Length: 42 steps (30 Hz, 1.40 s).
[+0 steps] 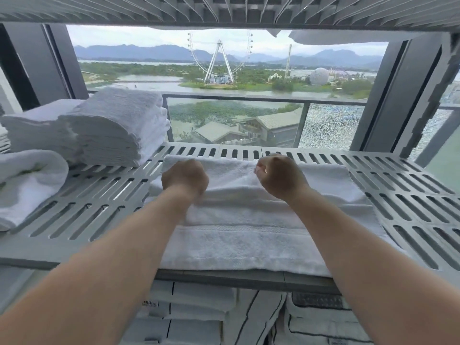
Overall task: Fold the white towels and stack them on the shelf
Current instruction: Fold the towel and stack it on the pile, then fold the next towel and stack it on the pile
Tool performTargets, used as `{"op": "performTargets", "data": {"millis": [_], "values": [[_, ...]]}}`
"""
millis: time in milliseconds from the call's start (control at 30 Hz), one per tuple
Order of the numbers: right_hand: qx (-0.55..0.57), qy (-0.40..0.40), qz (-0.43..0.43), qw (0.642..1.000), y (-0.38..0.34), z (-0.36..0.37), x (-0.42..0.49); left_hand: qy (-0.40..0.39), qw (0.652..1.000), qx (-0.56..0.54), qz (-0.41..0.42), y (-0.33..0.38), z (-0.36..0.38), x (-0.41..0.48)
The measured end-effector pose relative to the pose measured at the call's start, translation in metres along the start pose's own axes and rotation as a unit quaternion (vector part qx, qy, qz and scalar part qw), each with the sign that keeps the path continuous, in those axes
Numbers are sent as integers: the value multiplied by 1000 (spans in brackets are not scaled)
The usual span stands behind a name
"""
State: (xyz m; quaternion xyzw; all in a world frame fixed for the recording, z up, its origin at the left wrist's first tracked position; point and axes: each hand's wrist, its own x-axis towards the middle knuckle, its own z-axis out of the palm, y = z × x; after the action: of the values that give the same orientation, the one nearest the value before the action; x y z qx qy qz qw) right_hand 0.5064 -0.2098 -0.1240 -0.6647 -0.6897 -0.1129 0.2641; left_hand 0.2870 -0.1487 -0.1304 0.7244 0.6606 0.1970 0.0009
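Observation:
A white towel [249, 220] lies spread across the grey slotted shelf [99, 195], its near edge hanging just over the shelf's front. My left hand [185, 178] rests knuckles-up on the towel's far left part, fingers curled under. My right hand [280, 176] is curled too, on the far middle of the towel, and seems to pinch its far edge. The fingertips of both hands are hidden. A tall stack of folded white towels [117, 125] stands at the back left of the shelf.
A loosely rolled white towel [27, 180] lies at the left edge. Another slotted shelf [224, 11] is close overhead, with towels on it. Folded linen [199, 314] fills the level below. Behind the shelf is a window and a glass balcony rail.

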Motion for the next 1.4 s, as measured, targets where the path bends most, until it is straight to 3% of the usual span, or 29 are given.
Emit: {"op": "performTargets", "data": {"millis": [133, 233, 300, 433, 600, 733, 833, 967, 1100, 1233, 1400], "values": [[32, -24, 11, 999, -17, 23, 32, 10, 994, -52, 98, 3, 4, 28], [71, -120, 39, 990, -18, 44, 41, -97, 981, -14, 166, -6, 16, 48], [51, -194, 44, 979, -11, 58, 41, -156, 978, 47, 128, -16, 30, 56], [-10, -251, 28, 967, -4, 72, 42, -171, 981, 86, 17, -19, 48, 58], [-23, -241, 36, 970, -10, 72, 41, -185, 978, 99, 5, 7, 36, 58], [69, -165, 66, 982, -9, 60, 36, -117, 979, 22, 167, 36, 34, 51], [72, -115, 128, 982, 9, 44, 29, -81, 967, -59, 236, 60, 35, 42], [-5, -166, 152, 974, 53, 20, 4, -98, 942, -94, 307, 88, 46, 26], [-60, -213, 198, 955, 94, -5, -30, -180, 903, 11, 390, 95, 55, 13], [-64, -221, 233, 945, 115, -21, -53, -200, 903, 55, 377, 95, 47, 7], [-49, -203, 203, 957, 124, -35, -70, -196, 936, 34, 290, 103, 29, -28]]}}
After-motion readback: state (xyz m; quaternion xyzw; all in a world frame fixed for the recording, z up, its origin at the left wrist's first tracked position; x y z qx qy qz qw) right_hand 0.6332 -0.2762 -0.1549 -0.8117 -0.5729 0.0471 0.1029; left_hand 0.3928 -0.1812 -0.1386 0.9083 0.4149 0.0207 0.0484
